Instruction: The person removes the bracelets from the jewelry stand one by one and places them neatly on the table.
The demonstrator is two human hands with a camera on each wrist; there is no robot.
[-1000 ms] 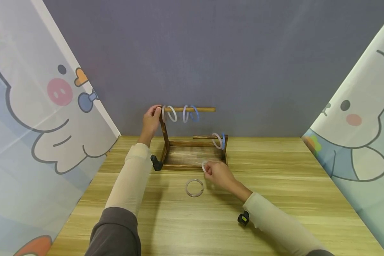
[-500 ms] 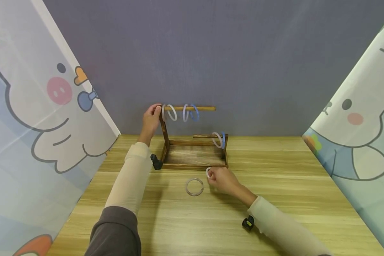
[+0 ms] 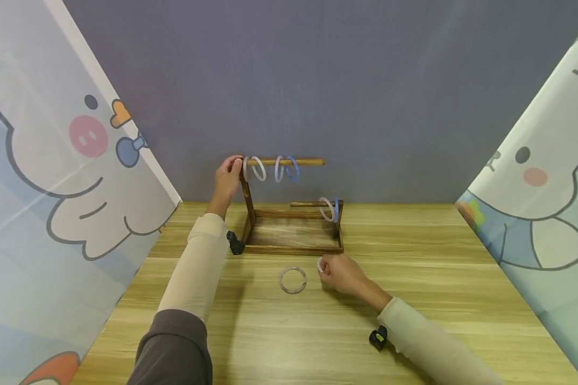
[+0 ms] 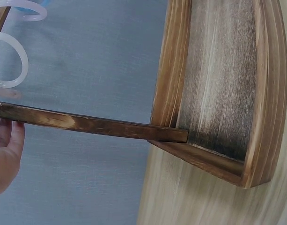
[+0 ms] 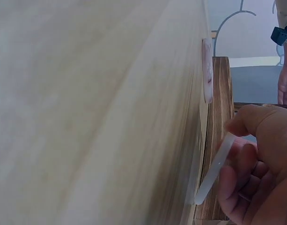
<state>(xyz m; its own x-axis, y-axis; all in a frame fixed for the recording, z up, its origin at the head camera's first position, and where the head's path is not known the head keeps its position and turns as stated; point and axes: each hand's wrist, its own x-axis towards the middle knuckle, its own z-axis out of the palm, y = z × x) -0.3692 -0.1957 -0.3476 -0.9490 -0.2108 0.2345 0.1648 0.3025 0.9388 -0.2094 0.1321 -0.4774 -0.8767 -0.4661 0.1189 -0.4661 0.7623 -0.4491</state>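
My left hand (image 3: 227, 179) grips the top left corner of a brown wooden bangle rack (image 3: 289, 249), thumb on the near side. Low over the table in front of the rack, my right hand (image 3: 342, 274) pinches a whitish bangle (image 5: 213, 171) between thumb and fingers; it tilts with its lower edge close to the tabletop. Another pale bangle (image 3: 294, 292) lies flat to the left of that hand. From the rack's upper bar (image 3: 313, 162) hang several pale bangles and a blue bangle (image 3: 297, 172). The lower bar carries a pale bangle (image 3: 322, 214) and a blue one.
The rack's shallow tray base stands on the wood-grain table (image 3: 414, 256) near its back edge. Behind it rises a grey wall (image 3: 366, 96). Cartoon-printed panels (image 3: 534, 176) flank both sides. A small black device (image 3: 378, 338) is worn at each wrist.
My right hand has drawn back from the rack's front edge, toward me and slightly right, with the bangle in its fingers. The left hand has stayed on the rack.
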